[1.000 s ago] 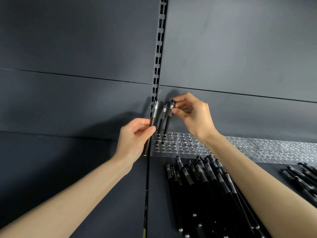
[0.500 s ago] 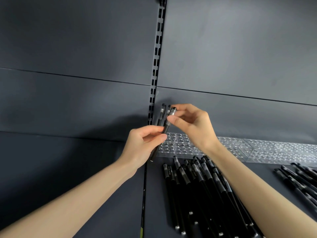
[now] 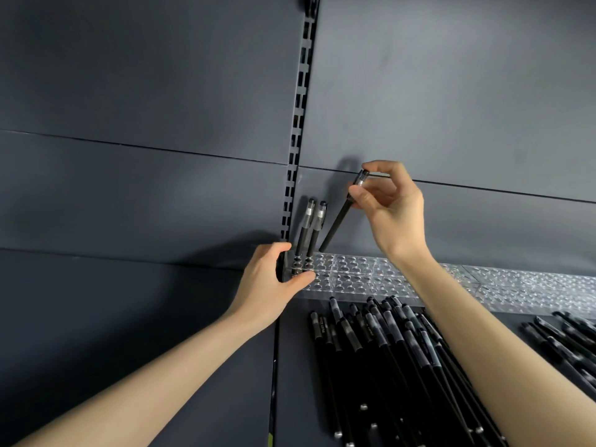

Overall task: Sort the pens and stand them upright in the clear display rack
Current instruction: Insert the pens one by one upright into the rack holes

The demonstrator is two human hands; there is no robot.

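Since a second ago our left hand (image 3: 274, 282) has let go of its pen and dropped to the rack's left end, and our right hand (image 3: 392, 204) has lifted its pen up and away to the right.

Nearest us: loose pens (image 3: 387, 359) heaped on the dark shelf (image 3: 206, 366), caps pointing toward the rack, a smaller scatter (image 3: 567, 337) off to the right. All black bodies, clear grip sections.

Next: left hand, fingers curled apart around the corner of the clear display rack (image 3: 354, 279), thumb on its front edge, steadying it, holding no pen.

Rack runs along the foot of the back panel (image 3: 451, 108), nearly all holes unfilled. Two standing pens (image 3: 309, 227) in the leftmost holes, leaning slightly, near the slotted upright (image 3: 298, 140).

Farthest: right hand, thumb and fingers pinched together on the held pen (image 3: 343, 214) near its cap end. It is tilted, lower tip just above the rack, beside the standing pair, not yet seated.

Handling (our judgement): pens are light, stiff, smooth plastic, likely slippery at the barrel. A high pinch gives a clear sight of the tip but lets it swing; we would straighten it before lowering. The rack looks light enough to slide, hence the bracing hand. Task barely begun.
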